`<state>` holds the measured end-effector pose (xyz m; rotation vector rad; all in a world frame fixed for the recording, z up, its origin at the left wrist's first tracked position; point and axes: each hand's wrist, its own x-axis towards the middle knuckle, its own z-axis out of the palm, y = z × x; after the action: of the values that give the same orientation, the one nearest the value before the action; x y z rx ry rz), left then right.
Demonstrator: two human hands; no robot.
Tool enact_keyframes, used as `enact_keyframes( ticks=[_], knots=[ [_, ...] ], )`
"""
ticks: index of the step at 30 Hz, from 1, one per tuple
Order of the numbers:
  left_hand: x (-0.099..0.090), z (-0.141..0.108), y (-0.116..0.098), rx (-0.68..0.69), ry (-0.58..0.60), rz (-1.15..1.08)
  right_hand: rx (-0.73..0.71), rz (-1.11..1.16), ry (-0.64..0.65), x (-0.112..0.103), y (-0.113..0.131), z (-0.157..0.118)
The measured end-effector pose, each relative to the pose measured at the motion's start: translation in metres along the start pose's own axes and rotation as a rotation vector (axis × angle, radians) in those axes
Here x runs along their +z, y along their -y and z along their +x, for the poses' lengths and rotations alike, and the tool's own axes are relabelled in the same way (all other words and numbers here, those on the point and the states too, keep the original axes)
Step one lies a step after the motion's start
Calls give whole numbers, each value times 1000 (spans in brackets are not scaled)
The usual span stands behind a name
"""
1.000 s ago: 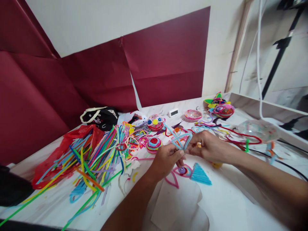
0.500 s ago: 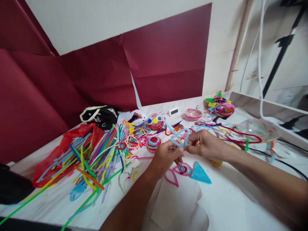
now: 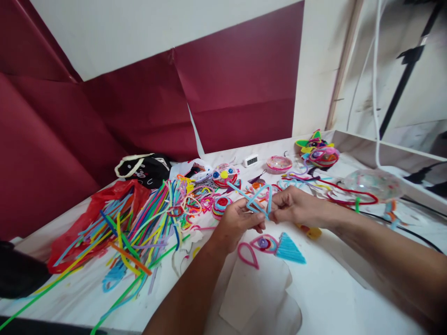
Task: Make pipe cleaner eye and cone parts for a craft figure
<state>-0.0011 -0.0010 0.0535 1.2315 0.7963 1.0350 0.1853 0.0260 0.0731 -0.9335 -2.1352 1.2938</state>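
A light blue pipe cleaner (image 3: 259, 192), bent into a triangle with a loose end toward the upper left, is held up between both hands. My left hand (image 3: 240, 218) pinches its lower left side, and my right hand (image 3: 291, 204) pinches its lower right corner. Below the hands on the table lie a filled blue pipe-cleaner triangle (image 3: 290, 249), a pink eye-shaped piece with a purple bead (image 3: 264, 243) and a pink teardrop loop (image 3: 247, 256). Some fingertips are hidden behind the pipe cleaner.
Many loose pipe cleaners (image 3: 153, 218) spill from a red plastic bag (image 3: 94, 200) on the left. Farther back stand a black pouch (image 3: 150, 170), a small white clock (image 3: 250, 160) and a pink-rimmed bowl (image 3: 279, 164). A clear plastic dish (image 3: 375, 184) sits at right. White paper (image 3: 258, 298) lies in front.
The blue pipe cleaner has turned slightly between my fingers, and its loose end now points farther left. Both hands stay close together. The view has shifted a little.
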Motion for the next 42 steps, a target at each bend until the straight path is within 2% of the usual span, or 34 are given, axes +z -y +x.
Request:
enact_keyframes(
  ticks=[10,20,26,31,36,42],
  knots=[
    [6,2,3,23,-170,3,19,88,-30,0,1,3],
    [9,4,10,32,-298,-38,-16,38,-144,7,-9,7],
    [8,4,13,14,-254,-56,15,-9,-171,9,-5,7],
    [8,2,7,53,-197,-108,24,98,-97,5,-2,5],
    [4,2,-1,97,-135,-155,56,147,-96,-1,3,2],
    [-3,4,-3,134,-148,-143,83,188,-109,-5,7,0]
  ],
)
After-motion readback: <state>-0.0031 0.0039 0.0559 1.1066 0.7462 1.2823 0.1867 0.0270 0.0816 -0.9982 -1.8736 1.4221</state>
